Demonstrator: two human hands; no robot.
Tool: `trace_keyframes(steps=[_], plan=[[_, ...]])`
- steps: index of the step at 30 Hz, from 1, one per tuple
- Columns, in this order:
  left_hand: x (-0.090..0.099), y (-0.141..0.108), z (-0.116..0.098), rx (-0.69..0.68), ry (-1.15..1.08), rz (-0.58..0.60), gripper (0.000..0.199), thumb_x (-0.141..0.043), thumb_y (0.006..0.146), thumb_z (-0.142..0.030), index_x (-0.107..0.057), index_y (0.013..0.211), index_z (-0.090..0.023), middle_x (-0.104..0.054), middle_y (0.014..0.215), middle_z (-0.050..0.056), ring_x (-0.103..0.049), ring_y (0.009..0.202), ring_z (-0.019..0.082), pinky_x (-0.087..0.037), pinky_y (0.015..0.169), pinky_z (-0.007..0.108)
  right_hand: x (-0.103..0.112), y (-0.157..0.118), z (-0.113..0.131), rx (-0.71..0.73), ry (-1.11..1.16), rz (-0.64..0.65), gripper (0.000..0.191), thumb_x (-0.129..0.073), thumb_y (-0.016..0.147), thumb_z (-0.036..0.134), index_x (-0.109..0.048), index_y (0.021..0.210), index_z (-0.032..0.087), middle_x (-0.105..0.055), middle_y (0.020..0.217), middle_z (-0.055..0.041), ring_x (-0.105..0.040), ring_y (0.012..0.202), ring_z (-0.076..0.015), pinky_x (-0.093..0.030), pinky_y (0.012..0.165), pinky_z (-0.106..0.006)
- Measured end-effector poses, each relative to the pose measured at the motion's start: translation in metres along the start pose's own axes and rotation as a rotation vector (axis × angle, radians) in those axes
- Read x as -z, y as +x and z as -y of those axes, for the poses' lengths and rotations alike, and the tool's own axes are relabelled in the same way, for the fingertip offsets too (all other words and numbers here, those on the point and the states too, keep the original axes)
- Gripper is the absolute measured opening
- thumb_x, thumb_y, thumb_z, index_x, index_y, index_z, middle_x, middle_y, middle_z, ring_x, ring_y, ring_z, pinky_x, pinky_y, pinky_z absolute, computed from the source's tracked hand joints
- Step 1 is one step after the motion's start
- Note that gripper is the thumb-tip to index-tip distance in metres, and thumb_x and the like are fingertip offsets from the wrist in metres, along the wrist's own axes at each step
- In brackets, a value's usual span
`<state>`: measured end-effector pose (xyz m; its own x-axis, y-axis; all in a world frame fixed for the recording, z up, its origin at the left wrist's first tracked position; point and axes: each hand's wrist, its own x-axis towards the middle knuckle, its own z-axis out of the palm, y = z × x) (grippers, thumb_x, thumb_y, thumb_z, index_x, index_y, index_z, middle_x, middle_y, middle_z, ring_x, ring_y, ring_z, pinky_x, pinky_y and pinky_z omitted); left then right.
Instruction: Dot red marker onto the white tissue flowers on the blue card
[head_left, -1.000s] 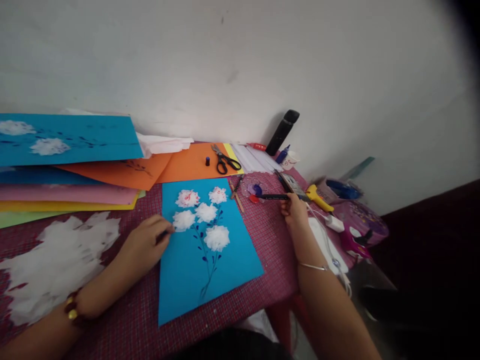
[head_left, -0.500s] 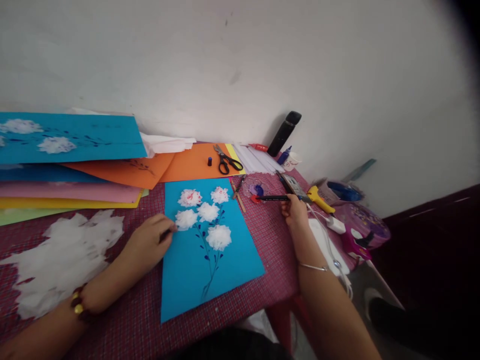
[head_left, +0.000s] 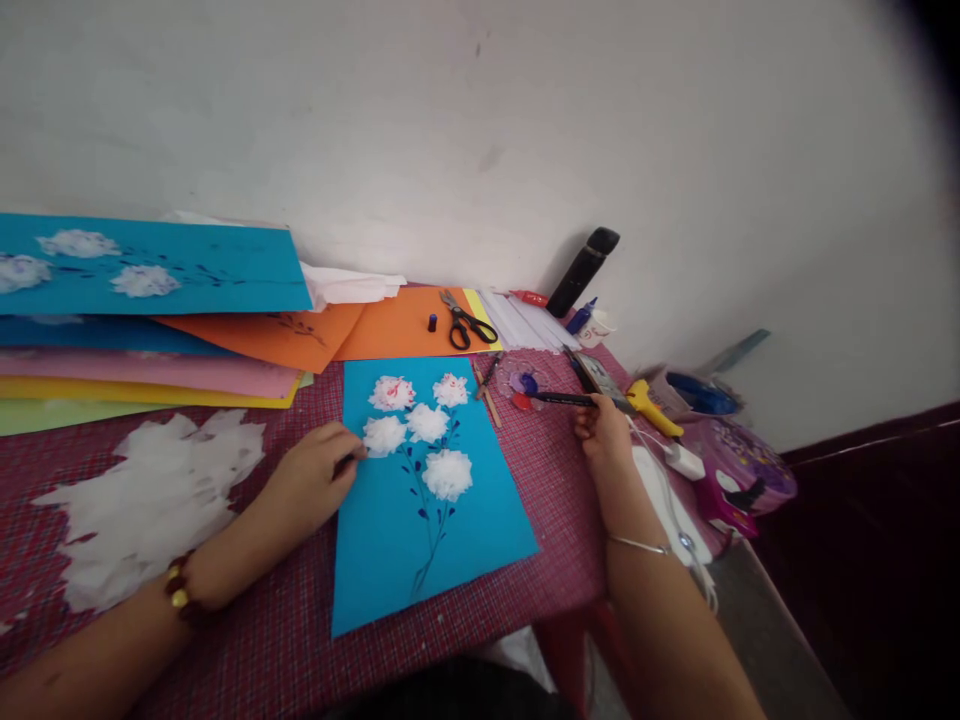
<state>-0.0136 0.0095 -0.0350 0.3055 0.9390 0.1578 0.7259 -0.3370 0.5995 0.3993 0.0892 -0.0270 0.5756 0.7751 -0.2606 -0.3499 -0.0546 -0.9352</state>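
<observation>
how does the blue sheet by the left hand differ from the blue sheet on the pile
The near sheet lies on the tablecloth; the upper sheet tops a pile of coloured sheets. The near sheet shows five white flowers; the upper sheet, cut off by the picture's edge, shows three. Both are blue with dark stems.

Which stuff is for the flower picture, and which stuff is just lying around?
Seems in use:
blue flower picture, left hand at its edge
black brush, in the right hand
paint palette, at the brush's tip

Probably just lying around:
scissors
black bottle
stacked coloured sheets
</observation>
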Motion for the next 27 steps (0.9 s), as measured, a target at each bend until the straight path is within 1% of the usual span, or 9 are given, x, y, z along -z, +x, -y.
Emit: trace_keyframes(steps=[3,8,11,14,15,17,21,24,27], plan=[[-0.002,0.001,0.002,-0.009,-0.008,0.003,0.025,-0.04,0.085,-0.023,-0.064,0.084,-0.016,-0.063,0.092,0.01,-0.062,0.09,0.025,-0.049,0.082,0.039,-0.001,-0.007,0.006,-0.05,0.055,0.106,0.028,-0.064,0.083,0.034,-0.042,0.072,0.022,-0.049,0.046,0.0093,-0.037,0.031,-0.0036,-0.023,0.028,-0.012],[-0.006,0.002,0.007,-0.045,-0.014,-0.021,0.022,-0.042,0.084,-0.019,-0.063,0.081,-0.017,-0.063,0.088,0.008,-0.061,0.088,0.024,-0.047,0.08,0.037,-0.011,-0.025,0.011,-0.115,0.093,0.289,0.038,-0.073,0.078,0.042,-0.043,0.07,0.021,-0.049,0.05,0.0095,-0.037,0.034,-0.0024,-0.026,0.03,-0.011],[-0.006,0.001,0.003,-0.059,-0.007,-0.041,0.02,-0.043,0.082,-0.014,-0.063,0.08,-0.017,-0.062,0.087,0.008,-0.06,0.087,0.023,-0.046,0.079,0.035,-0.023,-0.035,0.01,-0.178,0.104,0.361,0.037,-0.075,0.076,0.041,-0.045,0.068,0.02,-0.051,0.051,0.0085,-0.037,0.034,-0.0024,-0.027,0.03,-0.012],[-0.005,0.0,-0.003,-0.082,-0.003,-0.085,0.019,-0.045,0.078,-0.008,-0.062,0.076,-0.017,-0.061,0.084,0.007,-0.058,0.084,0.021,-0.045,0.078,0.034,-0.042,-0.048,0.005,-0.21,0.1,0.44,0.031,-0.075,0.075,0.038,-0.051,0.069,0.02,-0.055,0.052,0.007,-0.04,0.035,-0.0038,-0.028,0.029,-0.014],[-0.005,-0.001,-0.005,-0.093,-0.007,-0.079,0.018,-0.046,0.077,-0.007,-0.061,0.074,-0.017,-0.061,0.084,0.007,-0.057,0.084,0.02,-0.045,0.078,0.033,-0.049,-0.054,0.002,-0.175,0.084,0.473,0.028,-0.074,0.075,0.037,-0.053,0.07,0.02,-0.056,0.053,0.0061,-0.041,0.035,-0.0046,-0.029,0.029,-0.015],[-0.004,-0.001,-0.007,-0.058,0.004,-0.079,0.018,-0.047,0.076,-0.005,-0.06,0.072,-0.017,-0.06,0.082,0.005,-0.056,0.081,0.019,-0.044,0.075,0.031,-0.066,-0.069,-0.005,-0.065,0.036,0.552,0.024,-0.072,0.076,0.036,-0.056,0.071,0.019,-0.06,0.055,0.004,-0.046,0.038,-0.0064,-0.033,0.032,-0.017],[-0.002,-0.001,-0.007,0.001,0.001,-0.083,0.019,-0.047,0.076,-0.003,-0.06,0.072,-0.017,-0.058,0.079,0.004,-0.055,0.078,0.017,-0.042,0.072,0.03,-0.09,-0.108,-0.021,0.238,-0.076,0.684,0.014,-0.07,0.079,0.032,-0.063,0.082,0.02,-0.066,0.063,0.0017,-0.056,0.047,-0.0103,-0.042,0.042,-0.021],[-0.002,-0.001,-0.008,0.009,-0.014,-0.086,0.019,-0.048,0.075,-0.002,-0.059,0.071,-0.016,-0.058,0.079,0.004,-0.054,0.076,0.017,-0.041,0.072,0.03,-0.091,-0.127,-0.03,0.465,-0.229,0.707,0.014,-0.069,0.081,0.031,-0.066,0.091,0.022,-0.067,0.066,0.0016,-0.06,0.052,-0.0118,-0.046,0.048,-0.023],[-0.002,0.0,-0.008,0.0,-0.026,-0.073,0.019,-0.048,0.075,-0.002,-0.058,0.07,-0.016,-0.057,0.079,0.003,-0.053,0.075,0.016,-0.04,0.07,0.029,-0.084,-0.131,-0.037,0.584,-0.364,0.691,0.013,-0.07,0.082,0.03,-0.069,0.092,0.021,-0.066,0.065,0.0015,-0.063,0.055,-0.0133,-0.049,0.053,-0.025]])
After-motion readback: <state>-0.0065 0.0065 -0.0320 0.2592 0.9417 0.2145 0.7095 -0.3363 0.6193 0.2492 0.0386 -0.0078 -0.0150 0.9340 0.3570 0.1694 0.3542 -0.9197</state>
